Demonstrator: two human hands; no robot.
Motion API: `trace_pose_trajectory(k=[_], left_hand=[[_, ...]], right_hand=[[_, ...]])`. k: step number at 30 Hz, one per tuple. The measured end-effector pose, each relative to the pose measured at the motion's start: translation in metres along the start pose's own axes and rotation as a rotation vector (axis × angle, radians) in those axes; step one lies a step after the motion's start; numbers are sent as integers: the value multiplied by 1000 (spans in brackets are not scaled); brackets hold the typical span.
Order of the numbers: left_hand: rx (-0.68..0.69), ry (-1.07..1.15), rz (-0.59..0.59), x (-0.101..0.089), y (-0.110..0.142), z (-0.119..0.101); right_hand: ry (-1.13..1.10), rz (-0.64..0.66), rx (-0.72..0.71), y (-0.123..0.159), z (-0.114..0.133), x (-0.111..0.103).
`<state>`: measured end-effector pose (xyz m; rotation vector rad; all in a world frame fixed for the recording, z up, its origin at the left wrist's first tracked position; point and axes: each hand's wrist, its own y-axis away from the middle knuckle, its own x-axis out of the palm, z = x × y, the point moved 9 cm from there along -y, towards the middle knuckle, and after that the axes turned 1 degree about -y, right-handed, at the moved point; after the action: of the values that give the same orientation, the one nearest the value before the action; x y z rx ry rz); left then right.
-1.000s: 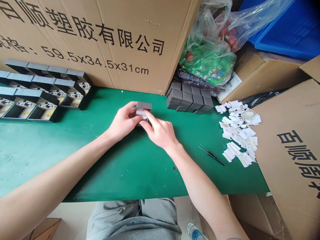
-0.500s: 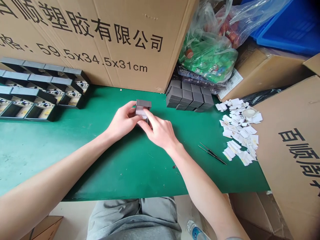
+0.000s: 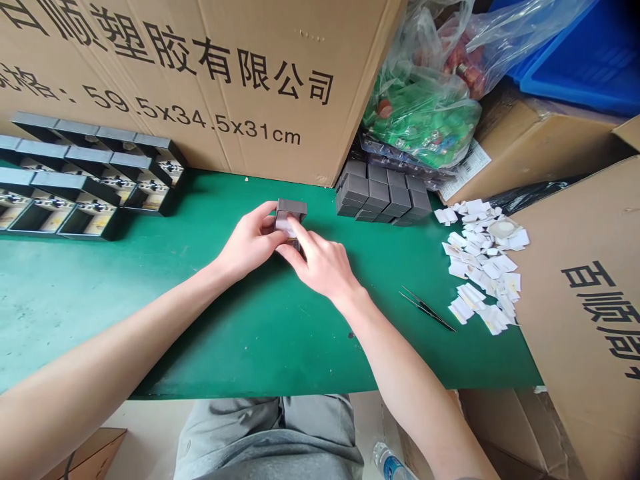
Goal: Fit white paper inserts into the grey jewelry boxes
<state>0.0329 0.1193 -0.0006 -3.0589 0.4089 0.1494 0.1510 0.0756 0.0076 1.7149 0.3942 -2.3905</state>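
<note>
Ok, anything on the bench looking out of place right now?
The white paper scraps stand out: they lie in a messy scatter on the green bench mat, just beside the tweezers, unlike the tidy, close-packed stack of dark grey blocks nearby.

A small dark grey block, squarish with a flat top, is held upright between the person's left hand and right hand. A white patch shows on its near face, the right forefinger resting beside it. Fingers hide the block's lower part.
</note>
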Motion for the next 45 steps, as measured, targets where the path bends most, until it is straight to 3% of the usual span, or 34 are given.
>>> trace_pose_trajectory(k=[10,15,21,33,40,42,45], left_hand=[[-48,25,-16,0,1,2],[-29,20,31,5,2,0],[20,-8,75,5,-1,0],[-7,115,-34,4,1,1],[23,132,-85,-1,1,1],[19,121,-92,-1,1,0],[8,80,-59,1,1,0]], right_hand=[[78,11,-6,-1,2,-2],[27,1,-34,0,4,-4],[-227,13,-16,1,-1,-5],[-680,-4,113,2,-8,-3],[-884,34,108,6,-3,0],[-839,-22,57,6,-3,-2],[-630,-317,-22,9,-9,-21]])
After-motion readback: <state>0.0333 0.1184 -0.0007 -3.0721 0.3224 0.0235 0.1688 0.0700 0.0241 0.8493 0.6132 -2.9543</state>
